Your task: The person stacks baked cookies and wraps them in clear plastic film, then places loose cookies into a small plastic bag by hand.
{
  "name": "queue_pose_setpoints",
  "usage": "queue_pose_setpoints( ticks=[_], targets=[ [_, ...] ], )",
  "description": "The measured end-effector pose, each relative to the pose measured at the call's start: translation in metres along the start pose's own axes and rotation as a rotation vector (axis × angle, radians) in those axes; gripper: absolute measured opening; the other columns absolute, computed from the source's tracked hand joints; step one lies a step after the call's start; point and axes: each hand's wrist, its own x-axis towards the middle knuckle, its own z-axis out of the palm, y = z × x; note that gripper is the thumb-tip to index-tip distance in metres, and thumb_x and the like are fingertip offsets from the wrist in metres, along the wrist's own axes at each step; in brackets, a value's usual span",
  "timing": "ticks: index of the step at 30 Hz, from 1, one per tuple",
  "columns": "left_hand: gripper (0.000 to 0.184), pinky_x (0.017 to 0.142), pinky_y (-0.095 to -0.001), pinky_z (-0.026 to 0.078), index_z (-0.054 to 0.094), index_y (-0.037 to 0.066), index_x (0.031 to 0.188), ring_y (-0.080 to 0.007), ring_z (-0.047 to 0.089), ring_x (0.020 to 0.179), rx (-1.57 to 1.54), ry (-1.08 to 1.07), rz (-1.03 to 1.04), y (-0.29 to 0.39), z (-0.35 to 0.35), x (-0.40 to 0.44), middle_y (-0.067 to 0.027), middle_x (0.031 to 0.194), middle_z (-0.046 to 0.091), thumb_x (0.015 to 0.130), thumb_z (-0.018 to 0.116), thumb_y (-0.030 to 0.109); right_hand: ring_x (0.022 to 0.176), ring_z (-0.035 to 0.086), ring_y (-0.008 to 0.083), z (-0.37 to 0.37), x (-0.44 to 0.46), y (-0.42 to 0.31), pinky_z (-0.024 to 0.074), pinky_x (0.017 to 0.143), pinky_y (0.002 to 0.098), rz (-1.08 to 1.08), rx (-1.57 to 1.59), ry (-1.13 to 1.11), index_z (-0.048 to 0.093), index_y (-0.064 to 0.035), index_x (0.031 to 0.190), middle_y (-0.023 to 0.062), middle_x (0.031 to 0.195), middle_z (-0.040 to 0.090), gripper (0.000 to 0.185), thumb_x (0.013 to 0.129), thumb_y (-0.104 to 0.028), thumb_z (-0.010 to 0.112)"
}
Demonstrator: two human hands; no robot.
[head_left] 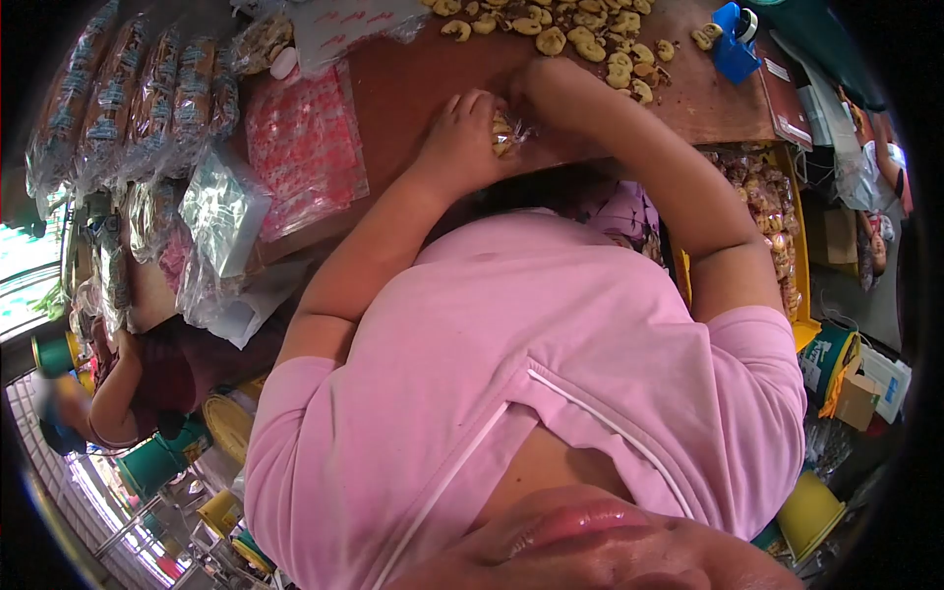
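My left hand [464, 136] rests at the front edge of the brown table, its fingers curled round a small clear plastic bag [505, 136] of yellow curled snack pieces. Close beside that bag is my right hand [529, 88], bent at the wrist; its fingers are shaded and mostly hidden, so their grip does not show. Beyond both hands lies a loose spread of yellow and brown curled snack pieces [587, 41]. Flat red-and-clear printed plastic bags [303, 138] lie to the left of my left hand.
Long wrapped packs [120, 103] and clear plastic bags [224, 211] crowd the left side. A blue tape dispenser [736, 44] stands at the far right. A yellow crate [801, 246] beside my right arm holds bagged snacks. Another person's arm [120, 388] shows at lower left, near green buckets [152, 467].
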Motion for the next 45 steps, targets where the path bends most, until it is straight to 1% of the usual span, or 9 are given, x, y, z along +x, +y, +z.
queue_pose_setpoints(
  ticks=[4, 11, 17, 23, 26, 29, 38, 41, 45],
  targets=[
    [0.063, 0.101, -0.0485, 0.046, 0.057, 0.0, 0.119, -0.0406, 0.054, 0.115, -0.011, -0.019, -0.015, 0.004, -0.003, 0.001, -0.0215, 0.12, 0.057, 0.072, 0.081, 0.034, 0.099, 0.067, 0.0321, 0.035, -0.024, -0.011, 0.0539, 0.086, 0.0429, -0.141, -0.224, 0.397, 0.074, -0.0077, 0.099, 0.0155, 0.101, 0.069, 0.023, 0.082, -0.016, 0.061],
    [0.067, 0.096, -0.0511, 0.047, 0.061, 0.001, 0.116, -0.0349, 0.055, 0.116, 0.164, -0.277, -0.068, 0.017, -0.017, 0.021, -0.0155, 0.118, 0.058, 0.073, 0.078, 0.049, 0.095, 0.063, 0.0365, 0.053, -0.046, -0.014, 0.0523, 0.088, 0.0439, -0.026, 0.093, 0.466, 0.072, -0.0022, 0.098, 0.0153, 0.1, 0.064, 0.026, 0.073, -0.006, 0.068],
    [0.066, 0.102, -0.0511, 0.041, 0.055, 0.004, 0.129, -0.0321, 0.052, 0.122, 0.383, -0.518, -0.082, 0.037, -0.029, 0.042, -0.0144, 0.128, 0.056, 0.077, 0.07, 0.043, 0.093, 0.065, 0.0369, 0.059, -0.049, -0.007, 0.0541, 0.083, 0.0429, -0.047, 0.185, 0.395, 0.074, -0.0018, 0.09, 0.0179, 0.104, 0.066, 0.017, 0.074, -0.003, 0.069],
    [0.065, 0.104, -0.0518, 0.034, 0.046, 0.011, 0.134, -0.0321, 0.044, 0.128, 0.184, -0.127, 0.226, 0.017, 0.001, 0.036, -0.0129, 0.136, 0.047, 0.078, 0.067, 0.036, 0.103, 0.066, 0.0348, 0.062, -0.052, -0.011, 0.0523, 0.091, 0.0439, -0.024, 0.248, 0.456, 0.075, -0.0056, 0.1, 0.0177, 0.108, 0.07, 0.025, 0.08, -0.012, 0.062],
    [0.054, 0.1, -0.0522, 0.035, 0.05, 0.013, 0.127, -0.0335, 0.045, 0.122, -0.038, 0.018, 0.236, -0.006, 0.023, 0.029, -0.0125, 0.129, 0.05, 0.08, 0.064, 0.035, 0.105, 0.065, 0.0347, 0.048, -0.052, -0.022, 0.0521, 0.091, 0.0436, 0.178, 0.586, 0.313, 0.075, -0.0064, 0.1, 0.0178, 0.109, 0.069, 0.025, 0.08, -0.012, 0.063],
    [0.044, 0.096, -0.0528, 0.036, 0.056, 0.014, 0.119, -0.0342, 0.047, 0.116, -0.056, 0.005, 0.187, -0.01, 0.02, 0.017, -0.0126, 0.123, 0.053, 0.081, 0.064, 0.035, 0.106, 0.064, 0.0339, 0.042, -0.057, -0.025, 0.0522, 0.091, 0.0429, 0.061, 0.187, 0.364, 0.075, -0.0053, 0.101, 0.0169, 0.109, 0.068, 0.025, 0.08, -0.012, 0.062],
    [0.039, 0.099, -0.05, 0.039, 0.062, 0.011, 0.111, -0.0363, 0.05, 0.113, 0.005, -0.002, 0.172, -0.004, -0.004, 0.006, -0.0121, 0.116, 0.058, 0.082, 0.068, 0.036, 0.107, 0.061, 0.0333, 0.046, -0.058, -0.043, 0.0541, 0.087, 0.0434, 0.127, -0.032, 0.223, 0.074, -0.0008, 0.097, 0.0149, 0.119, 0.062, 0.024, 0.082, -0.014, 0.06],
    [0.035, 0.103, -0.0489, 0.04, 0.063, 0.01, 0.112, -0.0369, 0.052, 0.115, -0.133, 0.099, 0.097, -0.001, -0.025, -0.003, -0.0121, 0.119, 0.059, 0.084, 0.069, 0.03, 0.106, 0.061, 0.0315, 0.048, -0.06, -0.044, 0.0549, 0.086, 0.0421, 0.039, -0.16, 0.213, 0.074, -0.0013, 0.097, 0.0136, 0.12, 0.06, 0.024, 0.082, -0.014, 0.059],
    [0.035, 0.112, -0.0489, 0.035, 0.064, 0.012, 0.121, -0.0302, 0.05, 0.13, -0.027, -0.09, 0.267, -0.024, -0.054, -0.021, -0.009, 0.133, 0.058, 0.087, 0.066, 0.019, 0.108, 0.057, 0.0298, 0.045, -0.061, -0.047, 0.0523, 0.09, 0.0423, 0.047, -0.186, 0.157, 0.073, -0.004, 0.102, 0.0105, 0.118, 0.057, 0.026, 0.084, -0.016, 0.058]
  ],
)
